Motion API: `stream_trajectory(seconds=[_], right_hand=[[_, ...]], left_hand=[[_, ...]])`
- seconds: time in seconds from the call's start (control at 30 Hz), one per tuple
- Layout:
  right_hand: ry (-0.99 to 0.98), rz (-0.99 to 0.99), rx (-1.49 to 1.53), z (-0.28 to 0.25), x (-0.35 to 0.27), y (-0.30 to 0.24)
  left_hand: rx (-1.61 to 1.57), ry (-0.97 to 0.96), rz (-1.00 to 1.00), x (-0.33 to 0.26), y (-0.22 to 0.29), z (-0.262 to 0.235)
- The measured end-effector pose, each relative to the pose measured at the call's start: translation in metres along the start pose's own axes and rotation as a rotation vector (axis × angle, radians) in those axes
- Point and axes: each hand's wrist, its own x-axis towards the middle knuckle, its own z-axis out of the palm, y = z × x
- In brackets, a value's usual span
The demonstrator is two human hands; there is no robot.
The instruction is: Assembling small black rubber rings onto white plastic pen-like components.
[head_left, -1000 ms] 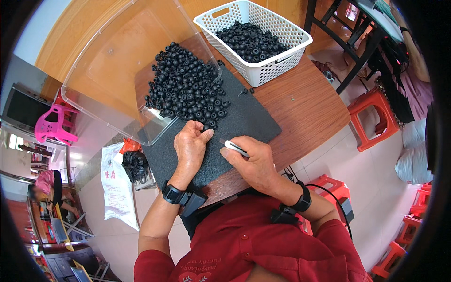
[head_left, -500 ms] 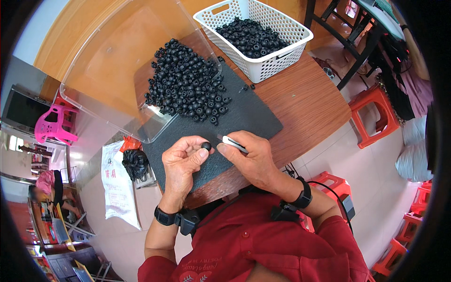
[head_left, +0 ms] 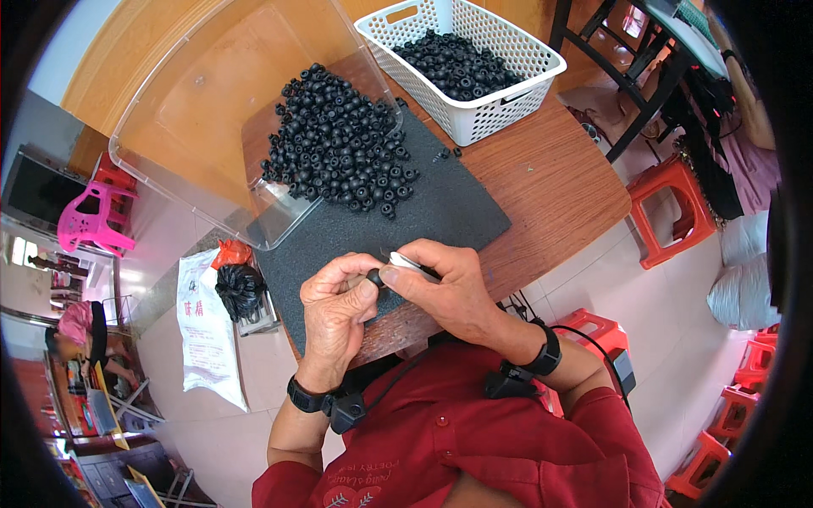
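Note:
Between the thumb and fingers of my left hand (head_left: 332, 305) is a small round black rubber piece (head_left: 374, 277). My right hand (head_left: 453, 292) is closed around a small white-handled knife (head_left: 406, 263), its thin blade pointing up and left. The right thumb meets the black piece, so both hands come together over the near edge of the dark mat (head_left: 453, 199). Whether the blade touches the piece I cannot tell. Beyond my hands lies a heap of similar black pieces (head_left: 339, 144), many showing a hole, spilling from a clear plastic tub (head_left: 182, 89) tipped on its side.
A white perforated basket (head_left: 474, 123) with more black pieces stands at the table's far side. Two or so loose bits (head_left: 449, 153) lie near it on the wooden table (head_left: 563, 178). A white sack (head_left: 207, 334) and a black bag (head_left: 240, 290) are at left, a red stool (head_left: 673, 212) at right.
My right hand has moved a little left and the knife has come up to the black piece. The two hands, apart before, now meet. The left hand still holds the piece.

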Motion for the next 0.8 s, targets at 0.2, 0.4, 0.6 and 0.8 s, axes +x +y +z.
stream_trajectory(seconds=[0.2,0.4,0.6,0.8], right_hand=[[0.05,-0.104,-0.13,0.0,-0.002,0.004],[0.076,-0.422,-0.38,0.005,-0.001,0.008],[0.107,-0.469,-0.479,0.007,-0.001,0.008],[0.131,-0.523,-0.557,0.007,-0.001,0.011]], left_hand=[[-0.091,0.014,-0.017,-0.001,0.002,-0.002],[-0.123,0.025,-0.026,-0.003,0.001,-0.003],[-0.121,0.032,-0.047,-0.003,0.002,-0.005],[-0.149,0.048,-0.069,-0.004,0.0,-0.005]])
